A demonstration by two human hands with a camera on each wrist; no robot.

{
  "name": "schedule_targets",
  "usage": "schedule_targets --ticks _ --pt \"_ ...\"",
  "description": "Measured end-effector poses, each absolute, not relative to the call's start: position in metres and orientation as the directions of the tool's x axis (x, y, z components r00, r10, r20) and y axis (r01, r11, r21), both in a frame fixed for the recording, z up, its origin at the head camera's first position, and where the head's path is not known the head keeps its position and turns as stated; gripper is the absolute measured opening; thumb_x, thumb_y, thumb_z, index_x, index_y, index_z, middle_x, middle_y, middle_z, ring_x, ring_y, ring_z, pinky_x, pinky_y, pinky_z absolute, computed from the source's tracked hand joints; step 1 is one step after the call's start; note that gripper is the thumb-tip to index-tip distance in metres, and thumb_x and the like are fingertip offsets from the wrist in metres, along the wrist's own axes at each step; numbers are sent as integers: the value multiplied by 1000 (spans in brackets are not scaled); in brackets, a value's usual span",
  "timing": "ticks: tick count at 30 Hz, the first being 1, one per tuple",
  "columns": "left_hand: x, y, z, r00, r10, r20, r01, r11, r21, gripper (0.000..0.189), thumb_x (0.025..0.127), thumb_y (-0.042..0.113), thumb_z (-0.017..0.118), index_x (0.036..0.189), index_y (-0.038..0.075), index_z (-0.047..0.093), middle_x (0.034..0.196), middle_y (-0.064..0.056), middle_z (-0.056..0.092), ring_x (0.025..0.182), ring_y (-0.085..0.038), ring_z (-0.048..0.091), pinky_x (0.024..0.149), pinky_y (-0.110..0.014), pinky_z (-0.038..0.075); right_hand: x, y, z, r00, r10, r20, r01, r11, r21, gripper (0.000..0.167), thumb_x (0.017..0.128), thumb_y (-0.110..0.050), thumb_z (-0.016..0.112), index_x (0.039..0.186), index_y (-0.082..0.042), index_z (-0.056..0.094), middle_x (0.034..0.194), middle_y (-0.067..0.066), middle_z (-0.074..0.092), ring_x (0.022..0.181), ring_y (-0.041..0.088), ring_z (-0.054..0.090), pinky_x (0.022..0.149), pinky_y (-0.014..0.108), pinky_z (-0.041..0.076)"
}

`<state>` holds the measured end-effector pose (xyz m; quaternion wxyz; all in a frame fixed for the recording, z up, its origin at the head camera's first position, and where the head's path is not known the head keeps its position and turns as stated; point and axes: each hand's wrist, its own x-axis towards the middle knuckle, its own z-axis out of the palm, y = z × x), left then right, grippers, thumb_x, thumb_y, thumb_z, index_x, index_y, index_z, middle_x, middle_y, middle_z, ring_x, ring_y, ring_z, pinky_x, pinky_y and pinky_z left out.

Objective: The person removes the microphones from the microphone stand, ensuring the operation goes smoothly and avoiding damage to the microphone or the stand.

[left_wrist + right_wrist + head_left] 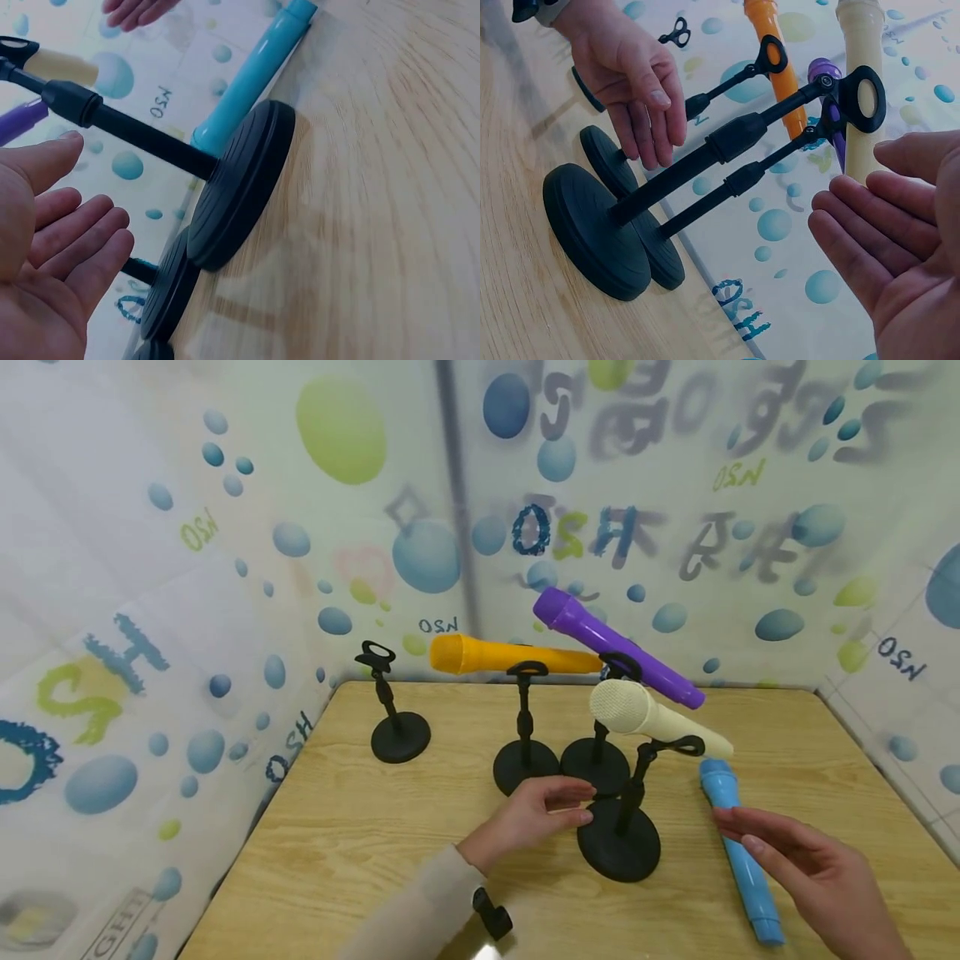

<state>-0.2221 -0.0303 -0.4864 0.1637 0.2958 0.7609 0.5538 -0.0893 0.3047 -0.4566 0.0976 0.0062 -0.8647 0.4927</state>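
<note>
A cream toy microphone (660, 718) rests in the clip of the nearest black stand (619, 842). My left hand (528, 814), fingers relaxed, is beside that stand's base and holds nothing; in the left wrist view the left palm (45, 292) faces the stand's pole. My right hand (817, 868) hovers over a blue microphone (750, 877) lying on the table, fingers extended and nothing gripped. Behind, an orange microphone (510, 657) and a purple microphone (618, 647) sit in the clips of two more stands.
At the left a black stand (401, 737) has a bare clip. The wooden table (322, 843) meets patterned curtain-like walls (300, 568) at the back and sides. A black strap mount (492, 914) is on the left wrist.
</note>
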Motion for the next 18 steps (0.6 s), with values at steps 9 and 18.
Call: schedule_targets --ticks 9,18 --pt "-220 -10 -488 -731 676 92 271 165 948 45 103 11 75 146 3 65 146 -14 70 134 -31 68 110 -19 51 -84 310 -453 -977 87 195 -123 518 -846 35 110 -11 63 144 -2 65 126 -24 76 106 -4 75 82 12 59" --pt "-217 10 -495 -718 694 62 247 171 954 44 102 15 77 144 7 68 141 -7 74 121 -2 70 103 -16 54 -79 312 -449 -969 112 222 -128 543 -830 34 110 -11 64 143 -3 67 125 -23 77 107 -7 74 82 10 58"
